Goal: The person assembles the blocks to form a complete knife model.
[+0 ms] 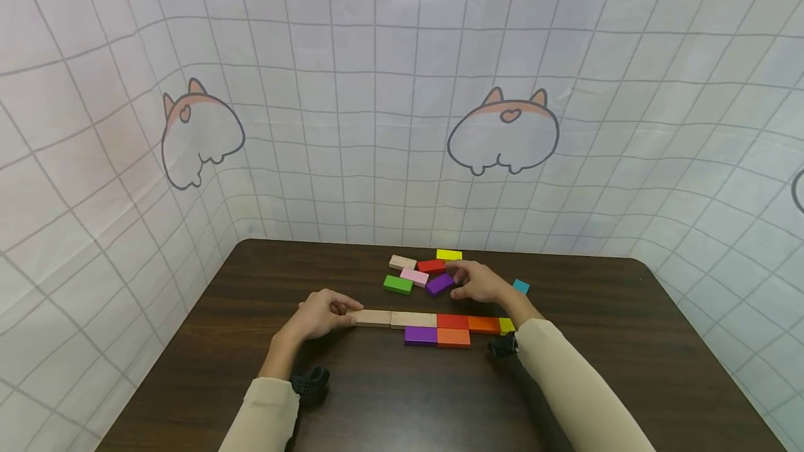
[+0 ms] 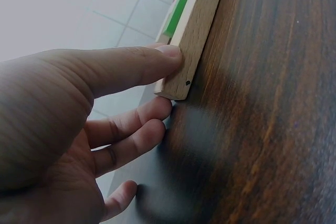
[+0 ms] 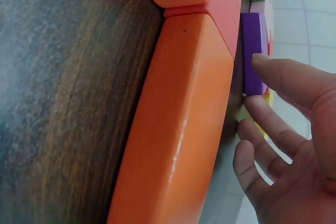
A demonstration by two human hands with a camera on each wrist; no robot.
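Observation:
My left hand (image 1: 323, 314) is at the left end of a row of blocks. Its thumb lies on the front face of a plain wooden block (image 1: 373, 319) and its index finger reaches along the back, pinching the end. In the left wrist view that wooden block (image 2: 197, 30) has a small dark spot near its end, with the other fingers loosely bent below. My right hand (image 1: 480, 282) hovers over the loose blocks at the back, fingers spread and slightly bent. Its thumb is close to a purple block (image 1: 440, 284), overlapping that purple block (image 3: 252, 35) in the right wrist view.
The row continues with another wooden block (image 1: 413, 320), a red (image 1: 452, 321), an orange (image 1: 484, 325) and a yellow block (image 1: 506, 326). Before it lie purple (image 1: 421, 335) and orange (image 1: 453, 337) blocks. Behind are green (image 1: 398, 284), pink (image 1: 414, 277), red (image 1: 430, 266) and blue (image 1: 520, 286) blocks.

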